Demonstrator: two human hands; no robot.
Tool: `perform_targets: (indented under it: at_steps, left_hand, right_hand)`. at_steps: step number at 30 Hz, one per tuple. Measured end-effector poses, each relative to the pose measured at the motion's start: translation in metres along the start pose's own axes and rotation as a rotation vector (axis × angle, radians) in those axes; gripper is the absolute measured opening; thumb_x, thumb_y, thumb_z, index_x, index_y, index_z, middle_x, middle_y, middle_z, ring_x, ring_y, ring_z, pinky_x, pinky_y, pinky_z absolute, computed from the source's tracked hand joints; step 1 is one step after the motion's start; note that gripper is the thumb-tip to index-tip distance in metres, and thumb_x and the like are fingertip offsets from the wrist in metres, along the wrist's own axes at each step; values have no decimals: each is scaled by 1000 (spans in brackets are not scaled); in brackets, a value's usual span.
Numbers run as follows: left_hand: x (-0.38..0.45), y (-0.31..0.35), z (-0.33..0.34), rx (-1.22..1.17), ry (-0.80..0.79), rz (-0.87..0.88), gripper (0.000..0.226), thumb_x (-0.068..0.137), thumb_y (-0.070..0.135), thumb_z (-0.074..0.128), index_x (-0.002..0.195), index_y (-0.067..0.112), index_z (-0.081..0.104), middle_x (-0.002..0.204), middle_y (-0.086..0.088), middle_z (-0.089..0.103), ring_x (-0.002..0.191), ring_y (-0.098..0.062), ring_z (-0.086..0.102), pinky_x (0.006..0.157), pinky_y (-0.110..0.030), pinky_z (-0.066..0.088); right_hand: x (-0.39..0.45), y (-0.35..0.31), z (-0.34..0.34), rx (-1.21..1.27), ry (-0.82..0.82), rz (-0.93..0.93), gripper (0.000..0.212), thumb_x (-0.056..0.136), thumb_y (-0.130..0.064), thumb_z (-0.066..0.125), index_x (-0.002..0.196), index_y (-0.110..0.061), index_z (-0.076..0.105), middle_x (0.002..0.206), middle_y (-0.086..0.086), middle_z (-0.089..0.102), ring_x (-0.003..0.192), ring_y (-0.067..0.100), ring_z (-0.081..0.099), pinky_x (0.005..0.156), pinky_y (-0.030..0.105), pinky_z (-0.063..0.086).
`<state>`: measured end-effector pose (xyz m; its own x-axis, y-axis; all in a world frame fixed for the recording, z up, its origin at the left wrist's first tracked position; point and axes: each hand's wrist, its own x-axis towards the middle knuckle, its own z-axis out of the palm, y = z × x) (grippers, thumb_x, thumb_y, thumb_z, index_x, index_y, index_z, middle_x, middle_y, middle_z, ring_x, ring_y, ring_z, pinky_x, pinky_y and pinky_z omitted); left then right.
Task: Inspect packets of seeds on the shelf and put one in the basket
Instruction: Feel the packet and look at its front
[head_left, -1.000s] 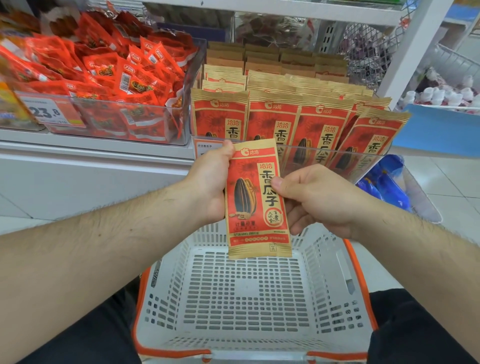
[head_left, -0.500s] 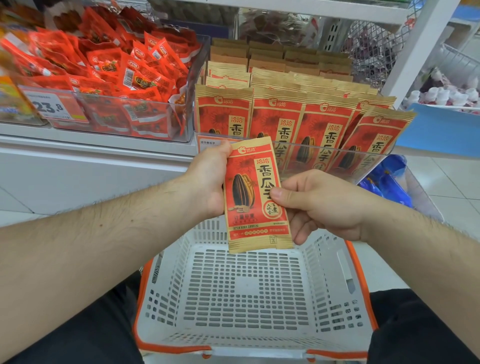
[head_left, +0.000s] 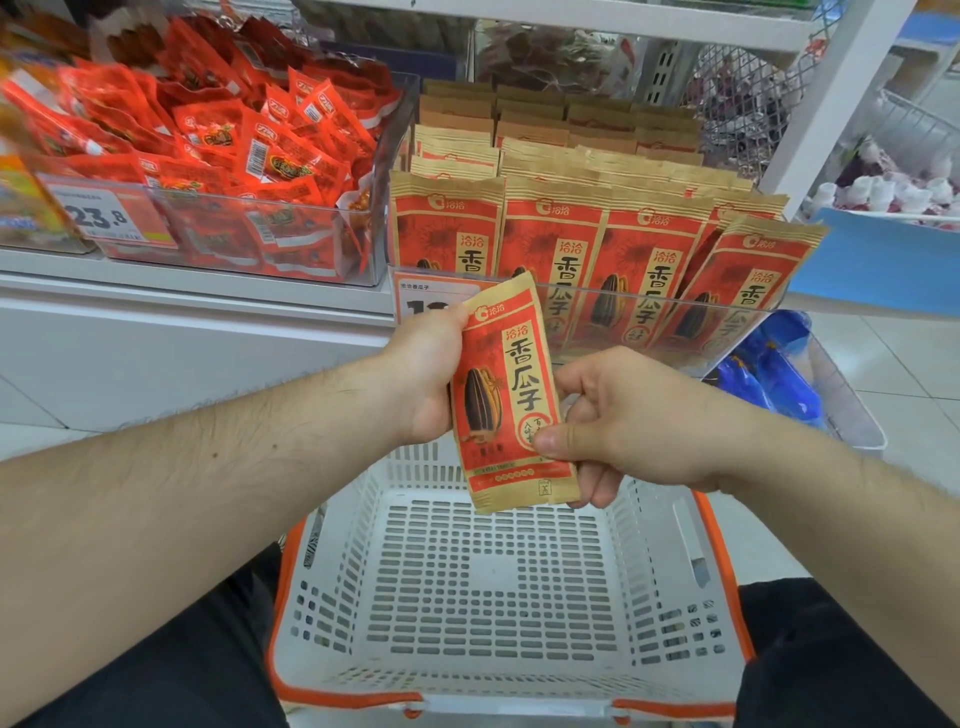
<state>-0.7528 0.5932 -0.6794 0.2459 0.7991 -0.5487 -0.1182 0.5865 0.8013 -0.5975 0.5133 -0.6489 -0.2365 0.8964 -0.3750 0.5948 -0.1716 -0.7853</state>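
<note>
Both the left hand (head_left: 423, 382) and the right hand (head_left: 623, 426) pinch one seed packet (head_left: 511, 395) above the white basket (head_left: 493, 587). More seed packets (head_left: 550, 244) stand in the clear shelf bin (head_left: 675, 332).

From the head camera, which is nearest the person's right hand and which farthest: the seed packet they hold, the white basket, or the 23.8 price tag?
1. Seed packet: pinched in the right hand, at centre.
2. White basket: just below the hand, its wall under the wrist.
3. 23.8 price tag: far up left, on the clear bin of red snack packets.
</note>
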Motion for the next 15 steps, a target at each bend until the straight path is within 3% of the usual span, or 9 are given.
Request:
perform_targets:
  at_steps: [2, 6, 12, 15]
  left_hand:
    - [-1, -4, 1, 107, -30, -6, 42, 107, 45, 29, 100, 24, 65, 82, -5, 74, 77, -25, 71, 70, -42, 53]
    - [-6, -7, 6, 157, -32, -15, 41, 106, 46, 29, 93, 26, 63, 79, -6, 67, 78, -25, 66, 66, -40, 49]
    - [-7, -9, 9, 225, -136, -19, 57, 103, 54, 34, 63, 22, 60, 57, -1, 60, 54, -17, 59, 62, -32, 44]
    - [-7, -12, 12, 275, -243, 6, 50, 102, 54, 34, 80, 24, 67, 67, -2, 66, 63, -18, 62, 65, -32, 45]
  right_hand:
    - [2, 0, 7, -148, 45, 7, 10, 94, -14, 65, 104, -14, 64, 67, 14, 71, 54, 20, 68, 57, 33, 61]
    - [6, 3, 17, -318, 63, 11, 9, 95, -23, 64, 101, -17, 62, 64, 8, 71, 55, 18, 70, 61, 38, 62]
    - [10, -1, 14, -122, 204, 8, 38, 103, -37, 42, 88, -11, 65, 69, 3, 71, 51, 19, 68, 49, 31, 52]
    - [13, 0, 7, 3, 342, -21, 34, 104, -27, 44, 85, -5, 62, 69, 5, 70, 50, 21, 67, 50, 33, 50]
